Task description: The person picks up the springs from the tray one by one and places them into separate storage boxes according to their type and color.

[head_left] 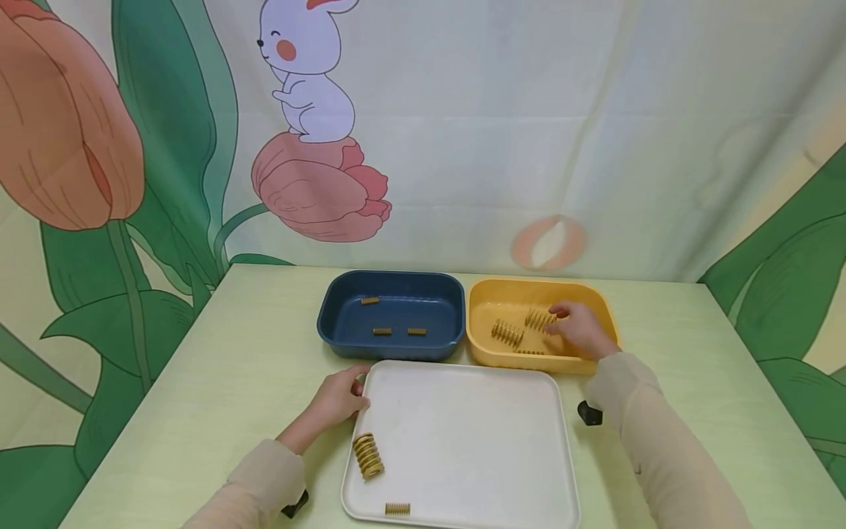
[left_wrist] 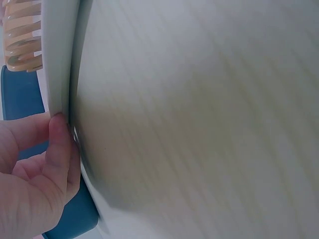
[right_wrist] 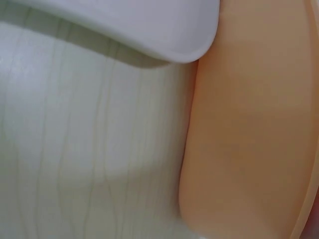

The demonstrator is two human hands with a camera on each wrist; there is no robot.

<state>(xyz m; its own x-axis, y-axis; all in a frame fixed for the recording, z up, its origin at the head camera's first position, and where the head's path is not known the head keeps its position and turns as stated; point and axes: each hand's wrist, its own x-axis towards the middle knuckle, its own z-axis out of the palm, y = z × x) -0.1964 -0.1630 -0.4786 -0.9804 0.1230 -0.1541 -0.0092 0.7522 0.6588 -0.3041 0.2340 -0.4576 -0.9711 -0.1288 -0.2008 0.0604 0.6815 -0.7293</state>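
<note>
"Looking down from the head view, where are the hands?"

"The left hand [head_left: 335, 398], left of centre in the lower half, pinches the rim of the white tray [head_left: 463, 441] near its upper left corner. The right hand [head_left: 581, 328], right of centre, reaches into the yellow bin [head_left: 515, 360], its fingertips right by the end of a coil spring [head_left: 537, 319]. Whether they pinch it, I can't tell from here."

"And the other springs?"

"A wide spring [head_left: 507, 334] lies just left of that one, and a third spring [head_left: 530, 353] is half hidden by the bin's near wall. Three small springs [head_left: 382, 331] lie in the blue bin [head_left: 383, 353], mid-frame. On the tray, lower centre, a thick spring [head_left: 368, 455] rests against the left side and a short spring [head_left: 397, 508] sits near the bottom edge. It's all on a pale worktop [head_left: 264, 330], with a printed curtain [head_left: 463, 147] across the top."

"What about the left wrist view?"

"Lower left, finger and thumb hold the tray rim. The thick spring is upper left, the blue bin shows behind the hand, and worktop fills the right."

"And the right wrist?"

"Yellow bin down the right side, a rounded tray corner at the top, worktop on the left. I can't read the hand's grip there."
</note>
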